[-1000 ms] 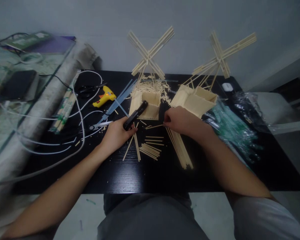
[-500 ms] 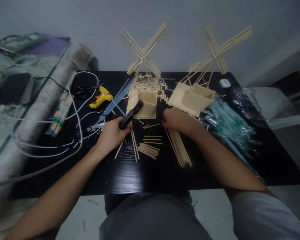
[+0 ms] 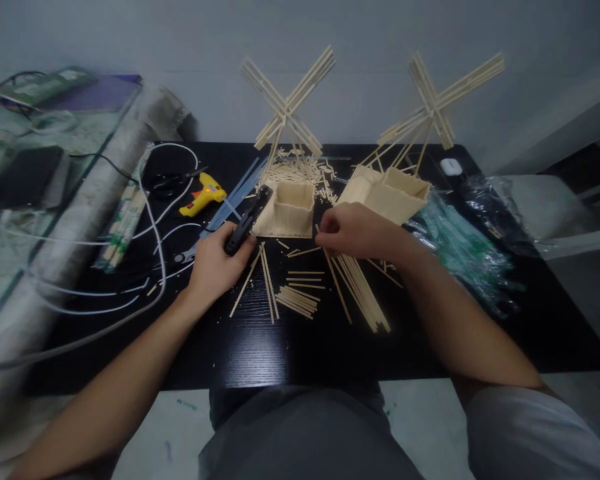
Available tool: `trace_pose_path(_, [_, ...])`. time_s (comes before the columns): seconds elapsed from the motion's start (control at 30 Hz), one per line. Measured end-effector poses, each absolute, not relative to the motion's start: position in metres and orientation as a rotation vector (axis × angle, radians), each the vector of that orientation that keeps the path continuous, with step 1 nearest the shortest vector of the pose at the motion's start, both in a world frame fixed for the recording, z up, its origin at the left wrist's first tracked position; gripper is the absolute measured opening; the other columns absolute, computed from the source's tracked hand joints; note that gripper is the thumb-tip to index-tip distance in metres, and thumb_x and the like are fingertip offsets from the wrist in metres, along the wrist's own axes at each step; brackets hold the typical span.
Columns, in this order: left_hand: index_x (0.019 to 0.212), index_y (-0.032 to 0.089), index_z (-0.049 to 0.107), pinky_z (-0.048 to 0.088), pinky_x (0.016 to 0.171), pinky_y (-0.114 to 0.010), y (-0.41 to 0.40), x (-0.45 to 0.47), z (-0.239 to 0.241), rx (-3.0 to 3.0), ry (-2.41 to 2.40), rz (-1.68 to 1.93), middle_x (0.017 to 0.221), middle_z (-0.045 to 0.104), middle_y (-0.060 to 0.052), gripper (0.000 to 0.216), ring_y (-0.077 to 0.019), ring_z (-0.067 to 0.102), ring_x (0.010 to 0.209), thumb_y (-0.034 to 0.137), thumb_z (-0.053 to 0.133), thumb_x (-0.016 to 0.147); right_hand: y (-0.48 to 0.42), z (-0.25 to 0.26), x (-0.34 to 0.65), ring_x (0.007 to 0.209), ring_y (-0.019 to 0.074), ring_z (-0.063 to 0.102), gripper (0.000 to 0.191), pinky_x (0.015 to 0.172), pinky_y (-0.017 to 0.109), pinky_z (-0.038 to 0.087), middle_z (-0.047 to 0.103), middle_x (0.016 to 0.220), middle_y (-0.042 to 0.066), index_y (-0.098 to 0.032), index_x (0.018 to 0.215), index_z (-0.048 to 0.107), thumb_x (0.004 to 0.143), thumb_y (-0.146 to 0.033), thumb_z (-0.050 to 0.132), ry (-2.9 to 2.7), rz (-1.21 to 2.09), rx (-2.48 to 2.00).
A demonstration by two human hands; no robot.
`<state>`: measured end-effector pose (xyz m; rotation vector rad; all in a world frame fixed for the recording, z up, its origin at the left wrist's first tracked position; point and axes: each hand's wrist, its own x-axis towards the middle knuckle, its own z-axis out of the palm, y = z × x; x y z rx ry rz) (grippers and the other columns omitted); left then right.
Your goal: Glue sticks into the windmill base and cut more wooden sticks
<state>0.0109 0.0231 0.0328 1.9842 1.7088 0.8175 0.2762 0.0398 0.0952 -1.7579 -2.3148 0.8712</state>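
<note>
Black table (image 3: pixel 253 360) with wooden stick work, two bare hands over it.
Near: short sticks (image 3: pixel 297 301), side by side; left of them, long sticks (image 3: pixel 271 287), fanned; to the right, a stick bundle (image 3: pixel 363 293), far ends covered by the right hand. Left hand (image 3: pixel 219 259): closed around a black tool (image 3: pixel 249 221), slanting away, lower part under the fingers, kind unclear. Right hand (image 3: pixel 357 230): thumb and finger pinched on the far end of a single stick (image 3: pixel 339 288), just beside the bundle; other fingers curled, partly hidden. Beyond: yellow glue gun (image 3: pixel 203 195); left model (image 3: pixel 294 220); right model (image 3: pixel 397 200), near edge partly behind the right hand; plastic wrapping (image 3: pixel 473 243), contents hard to make out. Farther: offcut pile (image 3: pixel 293 172), partly screened by the left model; grey wall (image 3: pixel 370 40).
</note>
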Motion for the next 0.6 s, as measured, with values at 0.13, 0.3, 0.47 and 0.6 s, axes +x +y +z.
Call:
trace_pose_path(0.13, [0.080, 0.022, 0.060, 0.039, 0.065, -0.029, 0.021, 0.013, 0.032, 2.006, 1.687, 0.838, 0.069, 0.058, 0.002, 0.026, -0.0159, 0.053, 0.066, 0.045, 0.058, 0.091, 0.034, 0.099, 0.273, 0.060, 0.0154, 0.070, 0.017, 0.059, 0.026, 0.054, 0.074, 0.066, 0.001, -0.020, 0.072, 0.055, 0.085, -0.010, 0.061, -1.892, 1.346, -1.401])
trace_pose_path(0.3, [0.084, 0.021, 0.061, 0.041, 0.064, -0.027, 0.014, 0.015, 0.034, 2.065, 1.654, 0.863, 0.070, 0.061, 0.003, 0.023, -0.0140, 0.054, 0.063, 0.042, 0.059, 0.092, 0.030, 0.089, 0.259, 0.051, 0.0101, 0.063, 0.009, 0.051, 0.020, 0.050, 0.066, 0.059, -0.005, -0.019, 0.088, 0.054, 0.090, -0.012, 0.060, -1.634, 1.496, -1.022])
trace_pose_path(0.47, [0.099, 0.020, 0.065, 0.047, 0.074, -0.028, 0.011, 0.016, 0.034, 2.118, 1.564, 0.906, 0.086, 0.069, 0.000, 0.021, -0.0164, 0.062, 0.075, 0.039, 0.057, 0.095, 0.023, 0.080, 0.245, 0.047, 0.0044, 0.047, 0.008, 0.047, 0.017, 0.037, 0.053, 0.058, -0.009, -0.016, 0.095, 0.060, 0.095, -0.023, 0.065, -1.585, 1.319, -0.939])
trace_pose_path(0.6, [0.108, 0.019, 0.065, 0.048, 0.081, -0.030, 0.010, 0.017, 0.034, 2.168, 1.520, 0.938, 0.099, 0.071, -0.004, 0.025, -0.0190, 0.065, 0.086, 0.039, 0.055, 0.097, 0.020, 0.073, 0.237, 0.051, 0.0057, 0.046, 0.027, 0.048, 0.019, 0.036, 0.052, 0.060, -0.008, -0.016, 0.096, 0.065, 0.093, -0.042, 0.072, -1.563, 1.283, -0.876])
